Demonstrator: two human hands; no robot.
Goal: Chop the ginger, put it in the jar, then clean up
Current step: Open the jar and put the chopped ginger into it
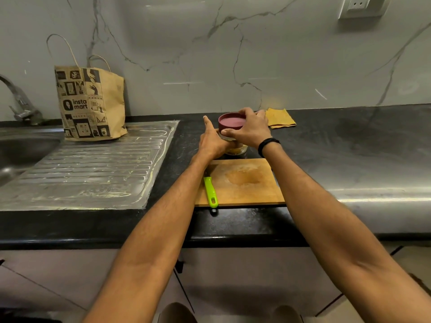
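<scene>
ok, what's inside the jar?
Through the glass at the base of the jar, pale yellowish bits show. The maroon lid, gripped by the right hand, covers the top, and the left hand wraps the body, so the fill level is hidden.

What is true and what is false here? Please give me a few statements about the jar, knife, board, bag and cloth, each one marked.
1. The right hand grips the maroon lid of the jar. True.
2. One hand holds a knife. False: the left hand holds the jar, and the knife lies at the left edge of the cutting board.
3. A pile of ginger sits on the board. False: only a damp stain shows there.
4. The paper bag stands on the sink's drainboard. True.
5. The yellow cloth lies on the board. False: the yellow cloth lies on the counter by the wall.
</scene>
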